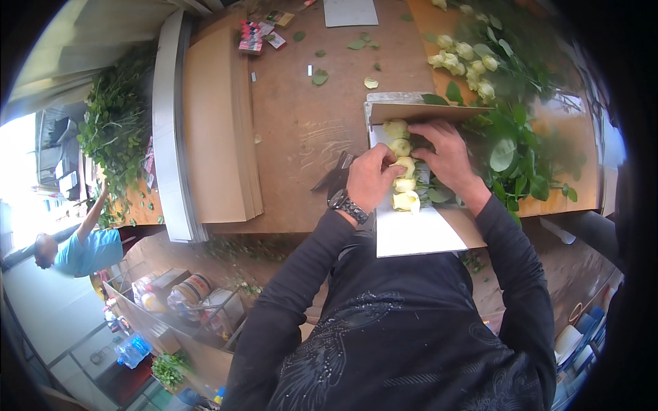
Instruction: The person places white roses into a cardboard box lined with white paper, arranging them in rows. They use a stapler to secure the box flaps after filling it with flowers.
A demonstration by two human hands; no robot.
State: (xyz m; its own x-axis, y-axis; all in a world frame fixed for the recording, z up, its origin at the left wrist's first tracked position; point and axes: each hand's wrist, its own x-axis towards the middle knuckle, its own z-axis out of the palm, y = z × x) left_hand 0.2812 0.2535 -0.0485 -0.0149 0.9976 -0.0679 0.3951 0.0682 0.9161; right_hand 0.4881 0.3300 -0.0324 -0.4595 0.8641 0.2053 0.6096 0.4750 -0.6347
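Note:
Several pale yellow roses [406,201] lie in a column on a white sheet with brown cardboard [416,234], which rests in a metal frame [393,96] at the table's front edge. My left hand [369,177], with a watch at its wrist, pinches one rose head near the middle of the column from the left. From the right, my right hand [446,154] touches the upper roses with thumb and fingers bent; its hold is not clear. Their leafy stems [514,154] reach out to the right. A dark tool [336,172], partly hidden, lies beside my left hand.
More cream roses [465,56] lie at the upper right. Stacked cardboard sheets [216,123] and white sheets [172,128] stand on the left. Small printed packets [252,38] and loose leaves [320,77] lie on the wooden table [288,169]. A person in a blue shirt [90,251] reaches towards greenery at far left.

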